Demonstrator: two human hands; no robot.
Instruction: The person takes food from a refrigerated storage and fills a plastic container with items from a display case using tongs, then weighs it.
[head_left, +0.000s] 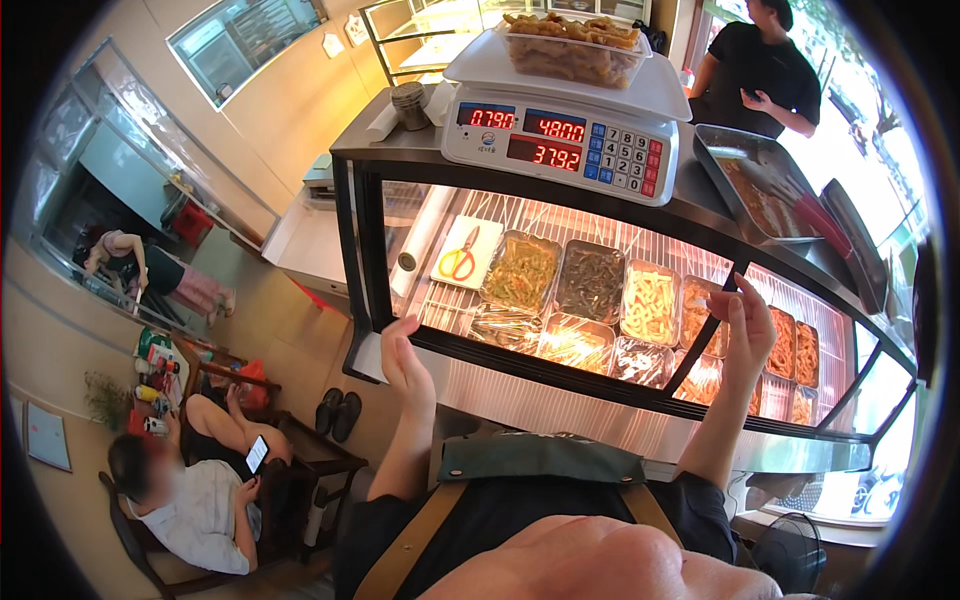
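My left hand (409, 371) is raised at the near left corner of a lit glass display case (517, 349), with nothing visible in it. In front of the case's right part, my right hand (741, 322) is lifted with its fingers apart, also holding nothing. Whether either hand touches the case cannot be told. Inside, metal trays hold green shredded food (523, 271), dark strips (591, 281), pale yellow sticks (651, 302) and other dishes. Orange-handled scissors (459, 259) lie on a white board. A digital scale (559, 150) on top carries a clear plastic tub of fried-looking food (574, 52).
Beside the scale sit a steel tray (757, 184) and red-handled tongs (821, 221). A lidded metal jar (410, 105) stands left. A person (765, 71) is behind the case; another (195, 502) sits left with a phone. Further back, a person (161, 262) bends over. Black slippers (337, 414) lie on the floor.
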